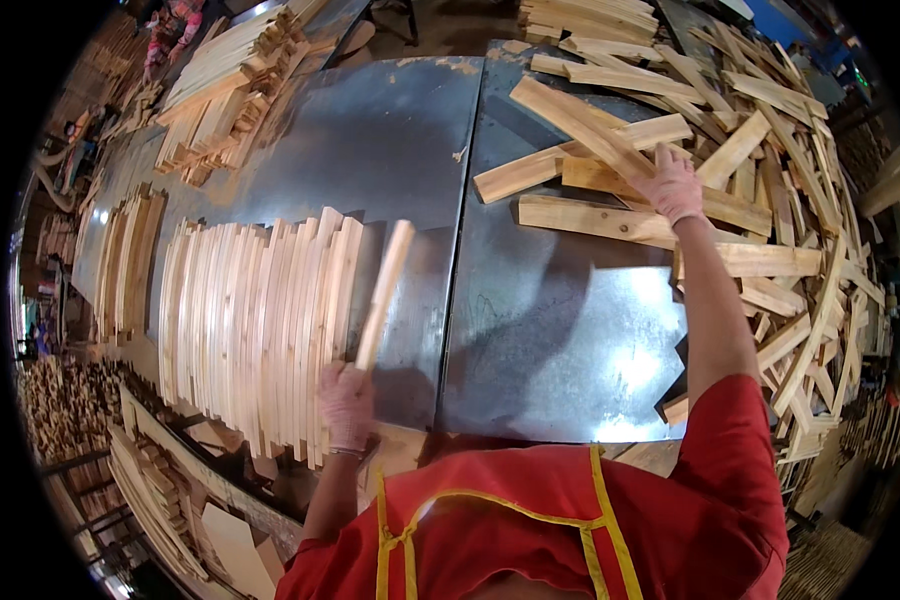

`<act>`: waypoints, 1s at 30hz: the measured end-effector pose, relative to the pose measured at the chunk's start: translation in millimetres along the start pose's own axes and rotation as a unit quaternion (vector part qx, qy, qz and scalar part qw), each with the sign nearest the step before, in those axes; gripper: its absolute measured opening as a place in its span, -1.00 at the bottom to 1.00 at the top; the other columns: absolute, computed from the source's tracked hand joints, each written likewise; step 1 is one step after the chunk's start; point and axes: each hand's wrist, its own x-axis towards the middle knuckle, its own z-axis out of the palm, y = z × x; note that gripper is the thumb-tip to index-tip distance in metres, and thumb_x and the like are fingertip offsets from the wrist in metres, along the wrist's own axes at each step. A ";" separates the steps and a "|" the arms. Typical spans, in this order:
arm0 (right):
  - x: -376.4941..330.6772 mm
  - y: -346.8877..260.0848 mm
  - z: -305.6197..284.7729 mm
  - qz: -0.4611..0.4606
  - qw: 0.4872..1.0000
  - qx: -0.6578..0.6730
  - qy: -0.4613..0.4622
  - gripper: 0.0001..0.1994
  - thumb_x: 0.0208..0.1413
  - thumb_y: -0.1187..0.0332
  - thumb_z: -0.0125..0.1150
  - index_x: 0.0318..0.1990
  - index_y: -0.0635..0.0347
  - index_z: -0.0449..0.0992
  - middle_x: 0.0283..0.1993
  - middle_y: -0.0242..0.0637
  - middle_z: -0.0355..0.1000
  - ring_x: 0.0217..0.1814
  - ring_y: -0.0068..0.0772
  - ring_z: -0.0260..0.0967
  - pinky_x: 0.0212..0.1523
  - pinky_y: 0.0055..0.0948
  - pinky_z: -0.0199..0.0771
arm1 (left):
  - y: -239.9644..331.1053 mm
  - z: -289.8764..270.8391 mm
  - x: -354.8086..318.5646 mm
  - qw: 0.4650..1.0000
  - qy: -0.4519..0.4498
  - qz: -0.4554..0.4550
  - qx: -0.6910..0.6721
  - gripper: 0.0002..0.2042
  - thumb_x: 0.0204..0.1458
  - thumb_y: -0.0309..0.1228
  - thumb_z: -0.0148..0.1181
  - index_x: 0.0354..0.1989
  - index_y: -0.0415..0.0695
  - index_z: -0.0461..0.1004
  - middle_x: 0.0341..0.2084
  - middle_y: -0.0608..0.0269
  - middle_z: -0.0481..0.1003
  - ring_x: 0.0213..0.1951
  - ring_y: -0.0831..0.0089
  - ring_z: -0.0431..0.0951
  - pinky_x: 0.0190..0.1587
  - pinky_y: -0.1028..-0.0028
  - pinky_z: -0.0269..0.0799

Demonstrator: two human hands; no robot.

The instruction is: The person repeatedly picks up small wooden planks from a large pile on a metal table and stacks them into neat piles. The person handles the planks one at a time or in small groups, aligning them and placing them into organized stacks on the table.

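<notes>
My left hand [347, 407], in a pale pinkish glove, is closed round the near end of a narrow wooden slat [385, 295] that points away from me, slightly tilted. Just left of it, a row of wooden slats [255, 320] stands side by side on the dark metal table [390, 130]. Over on the right, my right hand [672, 187], gloved alike, grips the near end of a wooden board [580, 125] on top of a loose pile. Other boards [590, 218] lie crosswise under and around that hand. Its fingertips are partly hidden.
A heap of jumbled boards [800, 180] covers the table's right side. Stacked slats [220, 100] stand at the far left, with a smaller row [130, 260] nearer. A seam [460, 230] splits the tabletop. Another person [175, 30] is at the far left. Wooden pieces [160, 490] lie below the left edge.
</notes>
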 end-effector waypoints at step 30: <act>-276.6 48.2 -5.2 0.445 0.801 0.272 0.294 -0.13 0.01 0.07 0.49 0.41 0.35 0.27 0.43 0.23 0.24 0.51 0.20 0.14 0.52 -0.13 0.10 | -23.9 9.1 -5.8 0.980 -0.019 0.007 0.197 -0.16 0.05 -0.07 0.32 0.52 -0.03 0.15 0.50 0.14 0.12 0.52 0.06 0.02 0.55 0.11 -0.08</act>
